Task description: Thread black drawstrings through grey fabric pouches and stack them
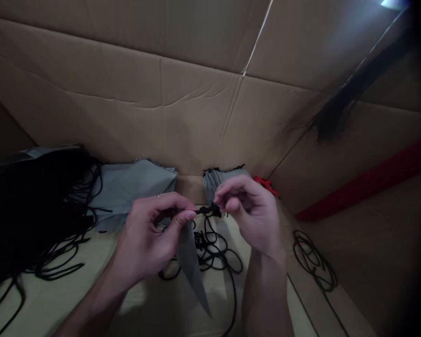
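Cord (208,211) | black, pinched between fingers of left hand (150,235) and right hand (250,214) (lumpy, knot-like bit)

Room above right hand (249,217), cardboard wall (161,117) beyond, grey fabric stacks (133,192) ahead, black cord heap (31,210) left

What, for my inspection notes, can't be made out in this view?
Head view:
- Black cord knot: small, its tying hidden by the left hand and right hand.
- Red object: partly hidden by the grey fabric stack.
- Dark tuft: blurred.
- Black cord pile: strands lost in shadow.
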`<state>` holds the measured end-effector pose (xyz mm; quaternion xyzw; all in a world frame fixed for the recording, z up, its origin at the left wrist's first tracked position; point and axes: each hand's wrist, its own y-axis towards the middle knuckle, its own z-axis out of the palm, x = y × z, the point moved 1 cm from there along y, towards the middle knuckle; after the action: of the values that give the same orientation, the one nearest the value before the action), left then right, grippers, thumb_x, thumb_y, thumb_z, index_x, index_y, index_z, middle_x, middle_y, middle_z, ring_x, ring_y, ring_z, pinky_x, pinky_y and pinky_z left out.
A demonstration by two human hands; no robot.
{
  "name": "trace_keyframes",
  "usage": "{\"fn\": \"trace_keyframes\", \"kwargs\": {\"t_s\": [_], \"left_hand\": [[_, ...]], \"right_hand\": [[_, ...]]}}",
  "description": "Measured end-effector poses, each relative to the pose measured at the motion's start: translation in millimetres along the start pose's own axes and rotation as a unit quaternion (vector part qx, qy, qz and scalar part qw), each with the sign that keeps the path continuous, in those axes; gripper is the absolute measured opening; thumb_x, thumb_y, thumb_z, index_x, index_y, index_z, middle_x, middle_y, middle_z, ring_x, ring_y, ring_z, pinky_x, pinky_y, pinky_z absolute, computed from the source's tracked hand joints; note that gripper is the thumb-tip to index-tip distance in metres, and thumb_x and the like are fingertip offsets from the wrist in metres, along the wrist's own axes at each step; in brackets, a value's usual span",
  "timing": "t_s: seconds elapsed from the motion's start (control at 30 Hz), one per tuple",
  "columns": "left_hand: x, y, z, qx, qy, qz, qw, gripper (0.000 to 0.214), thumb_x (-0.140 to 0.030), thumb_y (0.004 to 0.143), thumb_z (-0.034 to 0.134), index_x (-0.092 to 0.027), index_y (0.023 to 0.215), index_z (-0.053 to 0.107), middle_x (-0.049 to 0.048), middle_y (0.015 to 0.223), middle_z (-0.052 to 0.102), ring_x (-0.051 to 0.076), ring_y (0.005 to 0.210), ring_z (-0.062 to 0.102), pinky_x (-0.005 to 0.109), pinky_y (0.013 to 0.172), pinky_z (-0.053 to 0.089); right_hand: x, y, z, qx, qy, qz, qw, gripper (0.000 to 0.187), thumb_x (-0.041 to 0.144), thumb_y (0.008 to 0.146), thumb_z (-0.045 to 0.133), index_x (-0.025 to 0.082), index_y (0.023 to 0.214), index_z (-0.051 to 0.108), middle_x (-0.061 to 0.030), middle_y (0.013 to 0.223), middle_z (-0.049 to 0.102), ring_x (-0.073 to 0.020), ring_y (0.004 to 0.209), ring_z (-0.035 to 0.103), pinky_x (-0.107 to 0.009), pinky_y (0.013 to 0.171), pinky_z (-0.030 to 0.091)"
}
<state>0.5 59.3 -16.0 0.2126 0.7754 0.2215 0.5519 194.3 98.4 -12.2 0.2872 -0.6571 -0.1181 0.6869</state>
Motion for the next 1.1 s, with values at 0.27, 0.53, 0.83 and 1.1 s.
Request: {"fn": "trace_keyframes", "kwargs": {"t_s": [0.27, 0.53, 0.83, 1.1], "left_hand": [[-5, 1, -1.0, 0.019, 0.037, 0.038, 0.998, 0.016, -0.007, 0.093, 0.066, -0.018, 0.085, 0.074, -0.0036, 0.070, 0.070, 0.009, 0.059, 0.058, 0.020, 0.057, 0.046], [-3, -1, -2.3, 0.020, 0.022, 0.040, 0.999, 0.015, -0.009, 0.095, 0.068, -0.020, 0.088, 0.075, -0.0036, 0.072, 0.070, 0.009, 0.061, 0.057, 0.021, 0.058, 0.044], [0, 4, -7.8, -0.007, 0.024, -0.015, 1.000, 0.011, -0.014, 0.094, 0.070, -0.018, 0.085, 0.074, -0.0036, 0.068, 0.067, 0.008, 0.058, 0.058, 0.016, 0.052, 0.044], [-1, 2, -5.6, 0.006, 0.010, -0.014, 1.000, 0.013, -0.014, 0.094, 0.071, -0.017, 0.082, 0.075, -0.0038, 0.062, 0.063, 0.008, 0.053, 0.051, 0.017, 0.047, 0.039]], "right_hand": [[0, -4, 14, 0.106, 0.079, 0.089, 0.987, 0.033, 0.027, 0.074, 0.100, 0.020, 0.087, 0.070, 0.0024, 0.084, 0.068, -0.0105, 0.074, 0.062, -0.022, 0.068, 0.053], [-6, -4, 13, 0.104, 0.137, 0.104, 0.980, 0.036, 0.013, 0.067, 0.101, 0.020, 0.082, 0.069, 0.0036, 0.080, 0.064, -0.0091, 0.071, 0.056, -0.019, 0.062, 0.047], [-1, -2, 13, 0.010, 0.019, -0.051, 0.998, 0.015, 0.012, 0.086, 0.089, 0.023, 0.091, 0.080, 0.0020, 0.085, 0.074, -0.0107, 0.075, 0.068, -0.020, 0.066, 0.055], [1, -5, 18, -0.057, -0.069, -0.091, 0.992, 0.020, 0.006, 0.096, 0.069, 0.023, 0.086, 0.073, 0.0035, 0.080, 0.070, -0.0109, 0.074, 0.066, -0.023, 0.067, 0.052]]}}
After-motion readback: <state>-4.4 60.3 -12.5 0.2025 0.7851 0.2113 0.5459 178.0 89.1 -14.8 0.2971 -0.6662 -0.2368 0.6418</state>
